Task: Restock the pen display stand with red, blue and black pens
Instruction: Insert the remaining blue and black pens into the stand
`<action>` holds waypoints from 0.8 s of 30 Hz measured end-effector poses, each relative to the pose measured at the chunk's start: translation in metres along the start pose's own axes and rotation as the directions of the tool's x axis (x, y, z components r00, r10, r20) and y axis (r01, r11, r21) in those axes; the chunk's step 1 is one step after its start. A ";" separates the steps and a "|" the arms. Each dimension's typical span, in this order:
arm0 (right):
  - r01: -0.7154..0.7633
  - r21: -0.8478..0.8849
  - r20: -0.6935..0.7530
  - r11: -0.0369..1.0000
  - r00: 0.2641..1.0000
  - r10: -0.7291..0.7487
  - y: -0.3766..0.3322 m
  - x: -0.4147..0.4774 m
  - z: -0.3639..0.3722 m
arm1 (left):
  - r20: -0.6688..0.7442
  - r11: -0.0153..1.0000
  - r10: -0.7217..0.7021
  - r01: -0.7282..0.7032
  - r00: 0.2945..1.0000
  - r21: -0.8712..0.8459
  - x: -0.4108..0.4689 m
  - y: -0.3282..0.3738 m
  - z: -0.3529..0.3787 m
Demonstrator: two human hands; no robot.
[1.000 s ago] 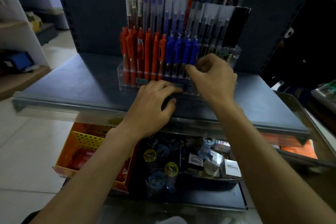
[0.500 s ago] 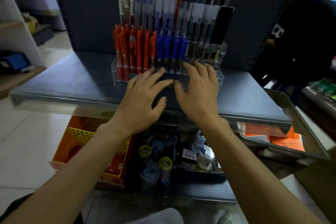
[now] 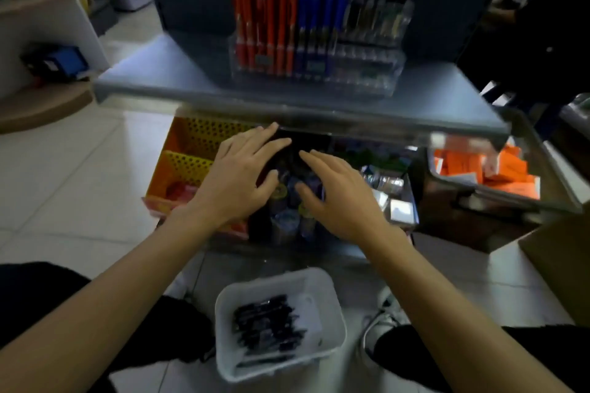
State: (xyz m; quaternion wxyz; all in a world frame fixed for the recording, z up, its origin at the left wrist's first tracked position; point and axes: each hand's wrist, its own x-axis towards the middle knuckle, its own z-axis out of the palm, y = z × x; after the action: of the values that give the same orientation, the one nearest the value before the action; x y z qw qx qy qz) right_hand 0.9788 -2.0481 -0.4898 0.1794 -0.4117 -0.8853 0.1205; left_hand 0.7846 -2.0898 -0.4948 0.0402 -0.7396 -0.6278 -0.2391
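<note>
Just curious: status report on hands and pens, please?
Left hand and right hand open, fingers spread. Black pens lie in white plastic tub. Clear acrylic pen stand unobstructed.

Inside a stationery shop: a clear pen display stand point(image 3: 319, 73) holds ranks of red pens point(image 3: 265, 19) and blue pens point(image 3: 316, 16) on a grey metal shelf point(image 3: 153, 76), with packaged stock point(image 3: 383, 182) crowded beneath, orange boxes point(image 3: 510, 166) alongside, and a tub point(image 3: 333, 293) of black pens point(image 3: 268, 325) on the tiled floor point(image 3: 79, 185).
</note>
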 end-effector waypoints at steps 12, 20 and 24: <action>-0.193 0.015 0.598 0.981 0.788 0.146 0.031 -0.083 0.137 | 0.724 0.950 -0.085 0.274 0.684 -0.148 -0.146 -0.022 0.126; -0.391 -0.010 0.718 0.920 0.638 0.278 0.059 -0.098 0.191 | 0.895 0.911 -0.145 0.411 0.422 -0.046 -0.178 -0.033 0.213; -0.449 -0.008 0.753 0.893 0.585 0.301 0.070 -0.104 0.218 | 0.880 0.927 -0.263 0.357 0.396 0.117 -0.192 -0.035 0.258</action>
State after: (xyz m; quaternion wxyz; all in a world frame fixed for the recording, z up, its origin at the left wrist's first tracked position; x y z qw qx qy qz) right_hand 0.9981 -2.0984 -0.7355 -0.1858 -0.4869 -0.7579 0.3924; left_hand 0.8113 -2.1648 -0.8084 -0.3692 -0.6259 -0.6710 0.1474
